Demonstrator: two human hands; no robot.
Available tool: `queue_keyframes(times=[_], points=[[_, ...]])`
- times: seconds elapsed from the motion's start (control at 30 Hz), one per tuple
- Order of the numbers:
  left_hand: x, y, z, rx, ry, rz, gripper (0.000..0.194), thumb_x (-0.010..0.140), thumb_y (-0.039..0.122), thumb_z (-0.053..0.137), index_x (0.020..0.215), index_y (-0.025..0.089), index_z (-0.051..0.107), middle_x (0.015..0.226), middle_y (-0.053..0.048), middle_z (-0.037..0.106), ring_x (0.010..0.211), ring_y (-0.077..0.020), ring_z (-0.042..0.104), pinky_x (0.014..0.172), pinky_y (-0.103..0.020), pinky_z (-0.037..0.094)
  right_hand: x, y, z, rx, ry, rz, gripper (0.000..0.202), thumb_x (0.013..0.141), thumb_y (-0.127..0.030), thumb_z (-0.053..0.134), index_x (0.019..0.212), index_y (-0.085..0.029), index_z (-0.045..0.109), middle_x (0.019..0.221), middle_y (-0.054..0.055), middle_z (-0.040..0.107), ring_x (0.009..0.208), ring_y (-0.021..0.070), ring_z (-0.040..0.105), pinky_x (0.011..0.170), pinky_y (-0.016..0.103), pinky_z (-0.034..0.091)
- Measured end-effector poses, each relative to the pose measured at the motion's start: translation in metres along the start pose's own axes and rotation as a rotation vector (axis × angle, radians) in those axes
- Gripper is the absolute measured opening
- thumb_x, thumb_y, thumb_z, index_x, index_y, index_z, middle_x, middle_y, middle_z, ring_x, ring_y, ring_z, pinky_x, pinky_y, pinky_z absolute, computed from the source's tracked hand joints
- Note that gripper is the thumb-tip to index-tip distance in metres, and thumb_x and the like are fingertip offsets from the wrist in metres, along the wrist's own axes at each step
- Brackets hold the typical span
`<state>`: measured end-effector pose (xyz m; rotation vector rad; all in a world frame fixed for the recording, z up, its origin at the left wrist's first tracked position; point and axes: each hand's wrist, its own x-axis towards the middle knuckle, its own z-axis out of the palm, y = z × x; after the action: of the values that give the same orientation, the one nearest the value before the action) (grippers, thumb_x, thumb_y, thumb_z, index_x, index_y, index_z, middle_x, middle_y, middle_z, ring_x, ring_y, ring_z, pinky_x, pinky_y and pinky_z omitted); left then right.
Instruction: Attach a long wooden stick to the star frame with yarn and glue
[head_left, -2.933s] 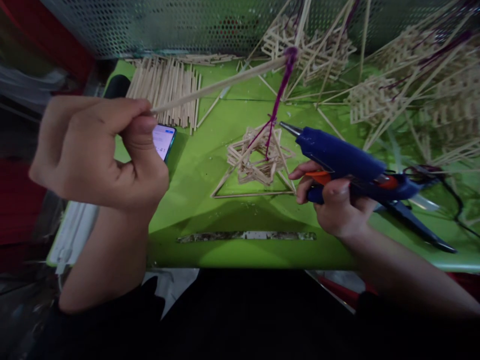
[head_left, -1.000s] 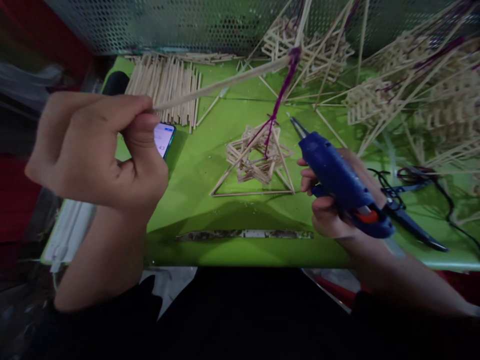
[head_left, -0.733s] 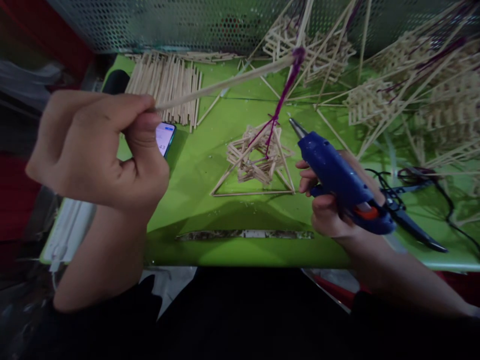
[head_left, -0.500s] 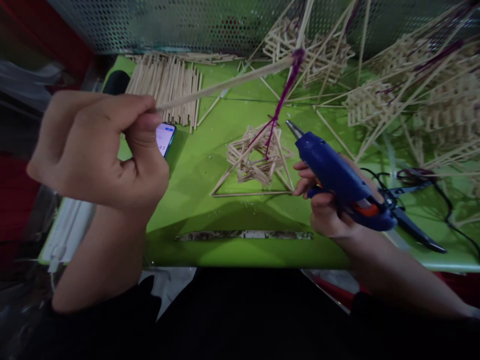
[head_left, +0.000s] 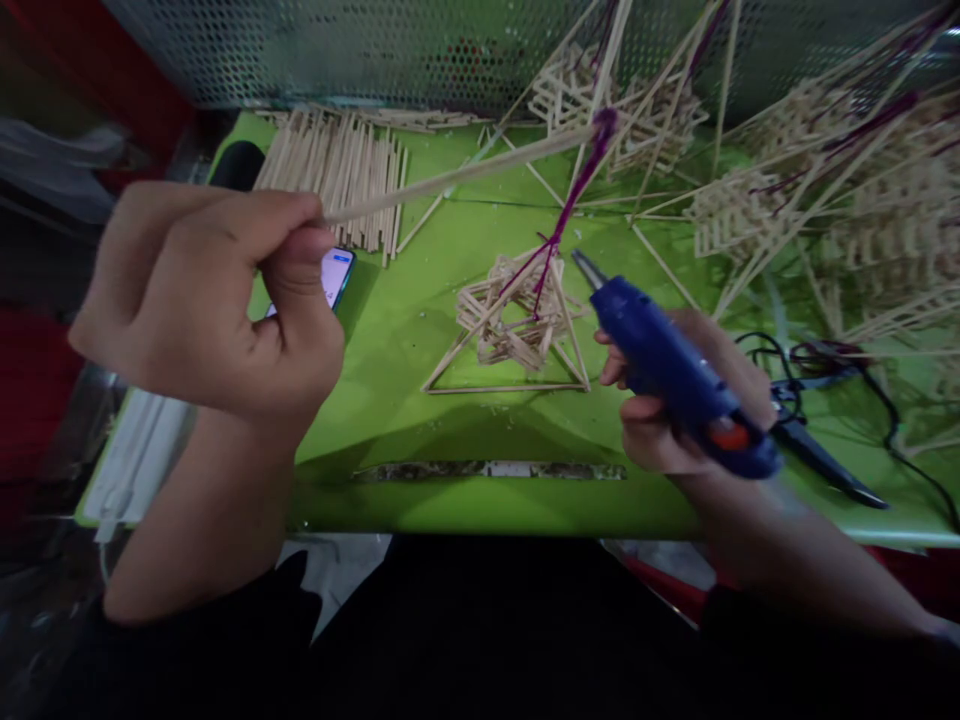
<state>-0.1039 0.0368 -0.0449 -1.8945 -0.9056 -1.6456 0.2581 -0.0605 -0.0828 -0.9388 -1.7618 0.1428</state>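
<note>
Pinched in the fingertips of my left hand (head_left: 217, 295) is a thin wooden stick (head_left: 457, 175), reaching up to the right. Purple yarn (head_left: 577, 190) hangs from the stick's far end down to a woven stick piece (head_left: 517, 315) on the green table. A triangle of sticks (head_left: 510, 389) surrounds that piece. My right hand (head_left: 667, 400) is wrapped round a blue glue gun (head_left: 667, 360), its metal nozzle pointing up-left beside the yarn's lower end, apart from it.
Loose sticks (head_left: 330, 180) lie in a pile at the back left, near a phone (head_left: 339, 275). More woven stick pieces (head_left: 735, 215) fill the back right. Black-handled scissors (head_left: 825, 465) and a cable lie at the right. A white power strip (head_left: 135, 450) is at the left edge.
My left hand and the stick have shifted slightly right. In my right hand, the glue gun has tilted, its rear end now lower and further left.
</note>
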Motion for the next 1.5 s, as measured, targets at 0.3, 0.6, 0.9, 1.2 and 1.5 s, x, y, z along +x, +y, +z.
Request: queue_keyframes(times=[0.3, 0.6, 0.9, 1.2, 1.5], points=[[-0.003, -0.006, 0.002, -0.018, 0.031, 0.020, 0.057, 0.114, 0.061, 0.064, 0.116, 0.014, 0.096, 0.094, -0.012, 0.084, 0.089, -0.0261, 0.080, 0.084, -0.042, 0.055, 0.012, -0.032, -0.001, -0.395, -0.084, -0.203, 0.022, 0.114, -0.047, 0.076, 0.111, -0.025, 0.071, 0.110, 0.011, 0.082, 0.085, 0.0236, 0.079, 0.063, 0.037, 0.062], [-0.015, -0.012, 0.003, 0.043, 0.009, -0.044, 0.065, 0.117, 0.067, 0.054, 0.116, 0.015, 0.093, 0.098, -0.012, 0.080, 0.091, -0.0258, 0.075, 0.098, -0.050, 0.054, 0.020, -0.031, 0.003, -0.405, -0.054, -0.248, 0.033, 0.114, -0.047, 0.076, 0.099, -0.023, 0.061, 0.096, 0.006, 0.073, 0.074, 0.0152, 0.068, 0.058, 0.030, 0.051], [0.001, -0.003, -0.007, 0.035, -0.019, -0.037, 0.055, 0.111, 0.060, 0.062, 0.109, 0.017, 0.097, 0.090, -0.013, 0.084, 0.084, -0.0305, 0.081, 0.079, -0.047, 0.059, 0.011, -0.026, 0.004, -0.427, -0.027, -0.225, 0.030, 0.107, -0.040, 0.084, 0.098, -0.023, 0.060, 0.096, 0.005, 0.073, 0.073, 0.0145, 0.066, 0.058, 0.030, 0.048], [-0.003, -0.007, 0.005, 0.012, 0.097, 0.001, 0.066, 0.112, 0.070, 0.057, 0.105, 0.016, 0.095, 0.084, -0.010, 0.078, 0.081, -0.0258, 0.076, 0.082, -0.046, 0.056, 0.011, -0.027, 0.003, -0.421, -0.029, -0.216, 0.031, 0.103, -0.036, 0.086, 0.098, -0.023, 0.059, 0.096, 0.004, 0.072, 0.072, 0.0129, 0.063, 0.057, 0.029, 0.047], [-0.011, -0.017, 0.002, 0.093, 0.046, -0.034, 0.081, 0.112, 0.081, 0.045, 0.108, 0.016, 0.092, 0.085, -0.007, 0.073, 0.084, -0.0233, 0.074, 0.092, -0.048, 0.055, 0.015, -0.028, 0.006, -0.408, -0.027, -0.233, 0.035, 0.109, -0.040, 0.079, 0.093, -0.025, 0.052, 0.087, 0.001, 0.065, 0.072, 0.0135, 0.064, 0.055, 0.030, 0.044]])
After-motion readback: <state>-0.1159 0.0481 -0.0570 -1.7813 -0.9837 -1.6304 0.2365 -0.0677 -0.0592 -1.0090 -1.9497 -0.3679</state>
